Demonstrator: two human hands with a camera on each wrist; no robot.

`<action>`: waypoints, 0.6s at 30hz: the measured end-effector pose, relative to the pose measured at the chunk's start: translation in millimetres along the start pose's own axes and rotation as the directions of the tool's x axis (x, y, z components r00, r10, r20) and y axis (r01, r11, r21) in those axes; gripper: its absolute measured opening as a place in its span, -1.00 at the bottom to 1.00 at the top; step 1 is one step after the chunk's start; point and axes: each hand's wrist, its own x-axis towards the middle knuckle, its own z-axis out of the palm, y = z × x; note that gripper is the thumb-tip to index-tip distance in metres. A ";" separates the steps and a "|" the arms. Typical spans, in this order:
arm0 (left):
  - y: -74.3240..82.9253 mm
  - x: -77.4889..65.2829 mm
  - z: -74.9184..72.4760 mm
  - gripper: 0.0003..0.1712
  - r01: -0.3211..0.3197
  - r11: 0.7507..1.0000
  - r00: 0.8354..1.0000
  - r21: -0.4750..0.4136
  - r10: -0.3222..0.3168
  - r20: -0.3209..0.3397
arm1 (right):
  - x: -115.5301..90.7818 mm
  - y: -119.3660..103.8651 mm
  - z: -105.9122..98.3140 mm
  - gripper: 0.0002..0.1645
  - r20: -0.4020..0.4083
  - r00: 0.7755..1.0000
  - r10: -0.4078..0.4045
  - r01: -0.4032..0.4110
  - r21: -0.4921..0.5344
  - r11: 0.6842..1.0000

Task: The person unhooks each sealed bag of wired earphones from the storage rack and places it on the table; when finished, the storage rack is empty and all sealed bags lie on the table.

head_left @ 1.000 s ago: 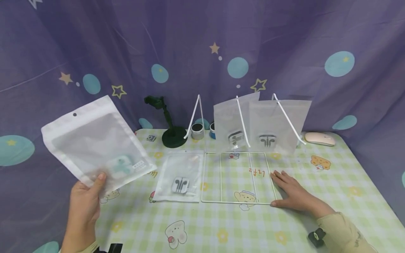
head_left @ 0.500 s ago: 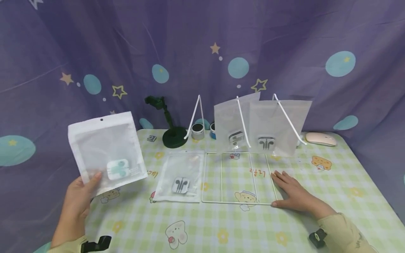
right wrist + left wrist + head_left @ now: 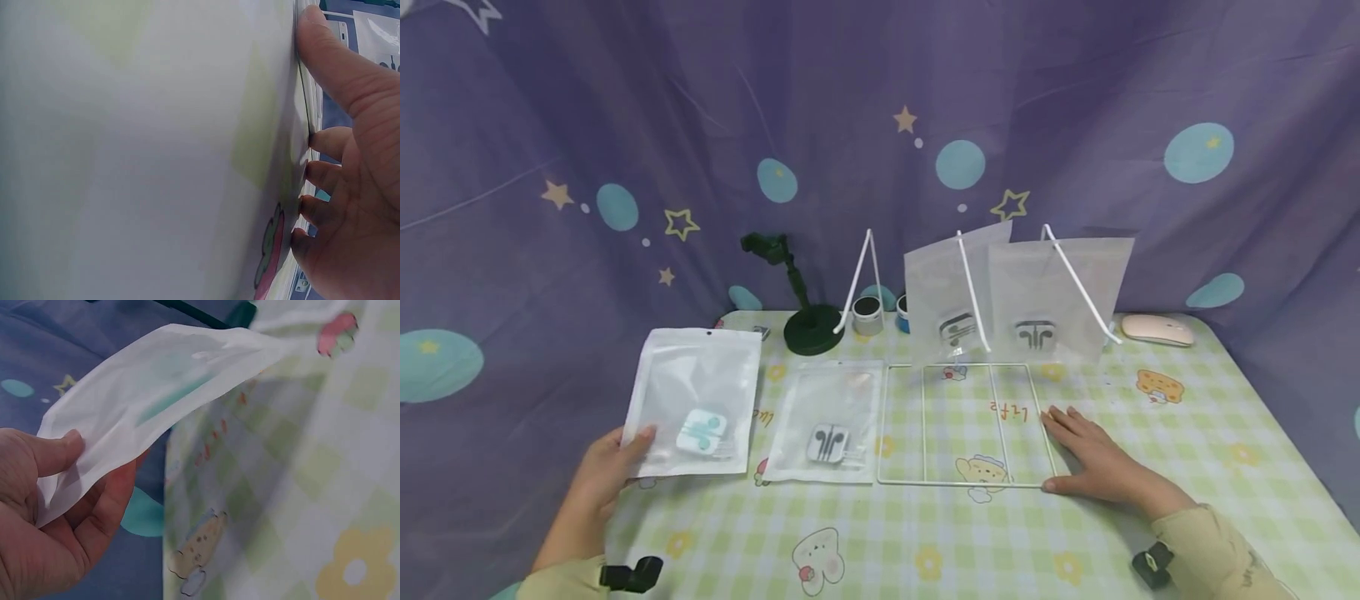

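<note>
My left hand (image 3: 604, 475) pinches the lower left edge of a white clear-fronted zip pouch (image 3: 696, 371) between thumb and fingers. Teal earphones (image 3: 702, 432) in a small case show through it. In the left wrist view the pouch (image 3: 150, 394) bows above the cloth and casts a shadow. My right hand (image 3: 1097, 458) lies palm down with fingers spread, fingertips and thumb at the right side of a white wire display rack (image 3: 955, 483). A second pouch (image 3: 823, 400) with dark earphones lies flat left of the rack. Two more pouches (image 3: 934, 292) hang on the rack's middle and right hooks.
The rack's left hook (image 3: 853, 283) bears no pouch. Behind it stand a dark green stand (image 3: 812, 329) and a small round tin (image 3: 868, 315). A pale pink mouse (image 3: 1157, 329) lies at the back right. A checked cloth (image 3: 880, 542) covers the table.
The left hand has brought its pouch down and to the right, turning it upright beside the flat pouch. My right hand stays in place at the rack.
</note>
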 end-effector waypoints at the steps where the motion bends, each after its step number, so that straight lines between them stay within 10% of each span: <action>1: -0.7 2.0 0.8 -0.25 0.009 1.000 1.000 0.024 -0.010 0.017 | 0.1 -0.2 0.0 0.26 0.000 1.000 0.000 0.000 0.000 1.000; 18: -20.0 37.9 15.8 -0.21 0.117 0.991 0.980 0.073 -0.126 0.152 | -0.7 -2.4 -0.4 0.25 -0.003 1.000 0.004 -0.004 0.018 1.000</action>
